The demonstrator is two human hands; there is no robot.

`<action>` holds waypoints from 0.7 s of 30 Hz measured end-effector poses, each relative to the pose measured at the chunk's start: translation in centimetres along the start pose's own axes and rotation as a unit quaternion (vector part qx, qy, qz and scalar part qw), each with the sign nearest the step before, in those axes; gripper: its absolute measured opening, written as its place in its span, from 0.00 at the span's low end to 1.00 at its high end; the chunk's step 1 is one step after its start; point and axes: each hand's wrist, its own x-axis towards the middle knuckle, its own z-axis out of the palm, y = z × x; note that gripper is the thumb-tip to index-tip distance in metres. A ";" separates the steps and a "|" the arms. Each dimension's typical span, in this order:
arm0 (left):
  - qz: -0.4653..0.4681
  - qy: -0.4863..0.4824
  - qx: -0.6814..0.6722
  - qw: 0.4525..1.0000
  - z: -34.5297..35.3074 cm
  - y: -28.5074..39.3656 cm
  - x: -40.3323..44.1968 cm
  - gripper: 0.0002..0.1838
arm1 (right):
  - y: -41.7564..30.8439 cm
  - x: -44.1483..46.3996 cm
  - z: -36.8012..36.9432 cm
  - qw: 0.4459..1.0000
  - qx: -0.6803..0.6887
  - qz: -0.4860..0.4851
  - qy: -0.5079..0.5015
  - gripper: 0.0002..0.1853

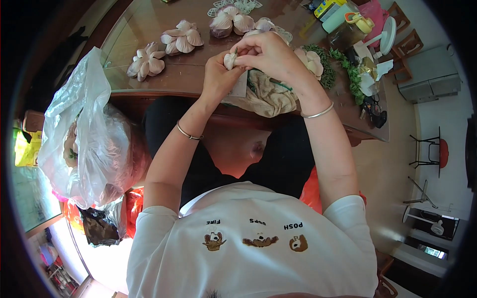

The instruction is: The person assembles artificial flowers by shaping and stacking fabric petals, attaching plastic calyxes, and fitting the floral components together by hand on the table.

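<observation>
Over the table's front edge, my left hand (218, 77) is closed around a small whitish bud-like piece (230, 60) with a thin greenish tip. The fingers of my right hand (258, 52) pinch at the same piece from the right. Pale pink petal flowers lie beyond and beside my hands: one (146, 62) at the left, another (182, 37) nearer the middle, a third (231, 22) behind my hands, and one (310, 62) right of my right wrist. A crumpled beige cloth (271, 95) hangs at the table edge below my right hand.
Green garland coils (325, 67) lie on the brown table (203, 57), right of my right arm. Behind them stand a jar (345, 36) and a small white fan (387, 36). Keys (365, 113) sit near the right corner. A large clear plastic bag (94, 144) bulges at the left.
</observation>
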 end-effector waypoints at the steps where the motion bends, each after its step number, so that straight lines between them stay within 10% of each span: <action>1: 0.000 -0.001 0.001 1.000 0.0 0.0 -0.2 0.13 | 0.2 -0.4 0.1 1.000 0.001 0.000 0.001 0.07; 21: 0.171 -0.066 0.037 0.982 -4.5 2.8 0.7 0.09 | 1.7 -10.2 3.3 0.952 0.213 0.165 0.144 0.07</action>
